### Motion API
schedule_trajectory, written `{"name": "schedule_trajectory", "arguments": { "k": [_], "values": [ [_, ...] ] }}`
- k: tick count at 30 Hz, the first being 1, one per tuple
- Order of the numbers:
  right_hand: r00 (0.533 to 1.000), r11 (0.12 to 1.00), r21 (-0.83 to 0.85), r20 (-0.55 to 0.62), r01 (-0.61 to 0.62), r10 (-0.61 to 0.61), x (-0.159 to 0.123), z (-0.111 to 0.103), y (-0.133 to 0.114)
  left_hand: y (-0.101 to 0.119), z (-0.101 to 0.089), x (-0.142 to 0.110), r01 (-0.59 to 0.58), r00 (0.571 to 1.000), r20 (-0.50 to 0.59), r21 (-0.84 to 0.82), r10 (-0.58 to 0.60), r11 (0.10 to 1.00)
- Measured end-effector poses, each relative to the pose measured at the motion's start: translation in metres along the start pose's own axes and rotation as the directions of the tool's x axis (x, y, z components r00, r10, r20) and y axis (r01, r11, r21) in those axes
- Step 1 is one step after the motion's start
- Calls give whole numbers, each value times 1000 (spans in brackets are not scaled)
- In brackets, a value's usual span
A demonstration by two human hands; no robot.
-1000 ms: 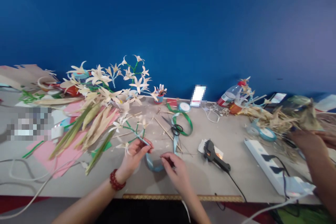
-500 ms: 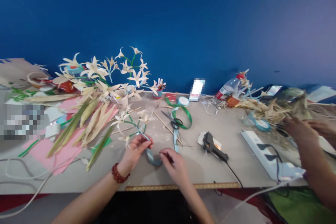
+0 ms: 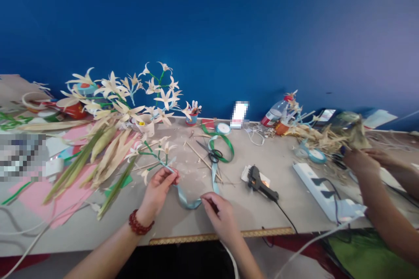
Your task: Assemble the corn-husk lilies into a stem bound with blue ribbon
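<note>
My left hand (image 3: 161, 189), with a red bead bracelet on its wrist, pinches the stem of a small spray of cream husk flowers (image 3: 163, 150). Light blue ribbon (image 3: 188, 204) runs from that stem in a slack loop to my right hand (image 3: 218, 211), whose fingertips are closed on it. From there more ribbon reaches up toward the black-handled scissors (image 3: 215, 156), which lie on the table among thin sticks (image 3: 199, 157). A loop of green ribbon (image 3: 230, 153) and a ribbon spool (image 3: 223, 128) sit just behind the scissors.
A black glue gun (image 3: 262, 183) lies right of my hands, then a white power strip (image 3: 316, 192). Another person's hands (image 3: 363, 163) work among dry husks at the right. Corn husks (image 3: 108, 157), pink paper (image 3: 70, 200) and potted husk flowers (image 3: 113, 85) fill the left side.
My hands have drawn apart, widening the ribbon loop between them. The flower spray has shifted left with my left hand. The whole view has also shifted slightly.
</note>
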State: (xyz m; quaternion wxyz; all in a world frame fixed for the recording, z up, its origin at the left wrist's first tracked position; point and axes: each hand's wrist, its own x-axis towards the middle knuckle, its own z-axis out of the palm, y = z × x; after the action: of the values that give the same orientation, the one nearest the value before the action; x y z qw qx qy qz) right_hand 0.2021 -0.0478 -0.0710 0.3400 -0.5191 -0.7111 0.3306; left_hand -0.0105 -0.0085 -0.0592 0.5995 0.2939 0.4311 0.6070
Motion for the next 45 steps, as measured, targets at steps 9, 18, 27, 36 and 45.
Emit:
{"name": "schedule_trajectory", "arguments": {
  "k": [9, 18, 27, 36, 45],
  "values": [
    [996, 996, -69, -58, 64, -68, -3, -24, 17, -1, -3, 0, -82, 994, -74, -80, 77, 993],
    [947, 949, -198, -160, 245, -278, 8, -27, 2, 0, -1, 0, -177, 979, -113, -63, 169, 982],
    [940, 918, -219, -8, 330, -340, 26, -13, -9, 20, -9, -12, -393, 914, -29, 182, 404, 902],
    [936, 933, -168, -103, 318, -338, 28, -15, 3, 130, -78, -10, -756, 367, -14, 578, 930, 307],
    [935, 935, -171, -122, 310, -332, 24, -18, 16, 197, -140, 22, -541, 389, -148, 762, 909, 355]
  ]
}}
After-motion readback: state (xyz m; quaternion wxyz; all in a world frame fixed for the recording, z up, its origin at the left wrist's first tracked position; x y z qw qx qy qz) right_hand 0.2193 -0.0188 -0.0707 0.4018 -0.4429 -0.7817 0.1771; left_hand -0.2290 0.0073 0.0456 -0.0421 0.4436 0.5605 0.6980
